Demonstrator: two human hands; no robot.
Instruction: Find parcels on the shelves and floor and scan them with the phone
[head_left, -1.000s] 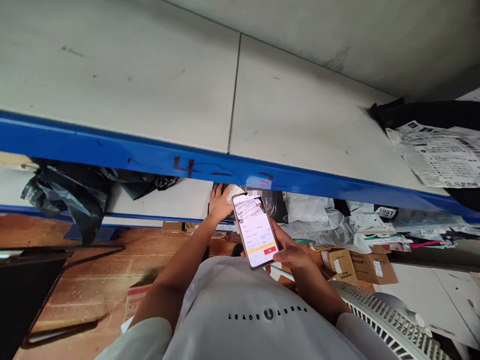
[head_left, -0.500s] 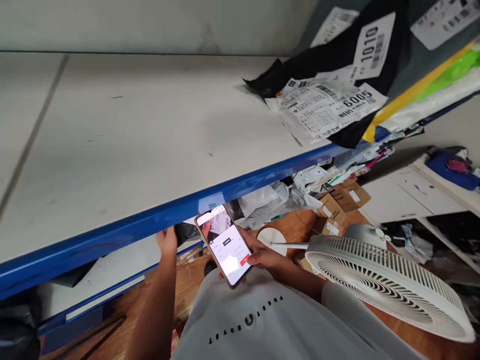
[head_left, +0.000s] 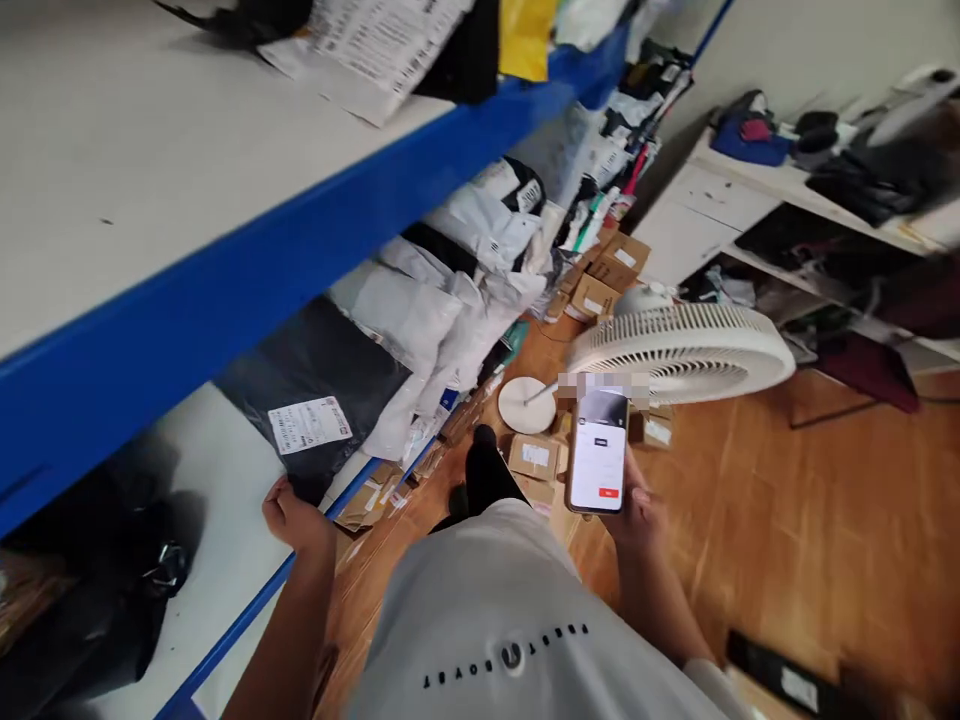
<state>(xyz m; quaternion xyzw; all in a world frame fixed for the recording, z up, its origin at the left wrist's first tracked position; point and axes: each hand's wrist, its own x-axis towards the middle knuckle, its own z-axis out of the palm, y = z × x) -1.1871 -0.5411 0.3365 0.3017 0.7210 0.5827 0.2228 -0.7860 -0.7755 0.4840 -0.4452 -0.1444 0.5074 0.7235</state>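
Observation:
My left hand (head_left: 298,517) is closed on the near corner of a black mailing bag (head_left: 330,360), which carries a white shipping label (head_left: 310,424). The bag lies tilted on the lower shelf against a row of white and grey mailing bags (head_left: 409,305). Out to the right, my right hand (head_left: 640,505) grips a phone (head_left: 598,455) from behind, its screen facing up. The screen is mostly white with a picture at the top and a red button low down. Part of my right hand is hidden behind the phone.
A blue-edged upper shelf (head_left: 187,290) crosses the left, with labelled parcels at its far end. A white standing fan (head_left: 682,350) is just beyond the phone. Cardboard boxes (head_left: 536,455) sit on the wooden floor (head_left: 757,500). More black bags (head_left: 90,600) fill the lower left.
My view has swung right and down. The phone in my right hand has moved right, away from the shelf, and the black bag at my left hand now shows with its label.

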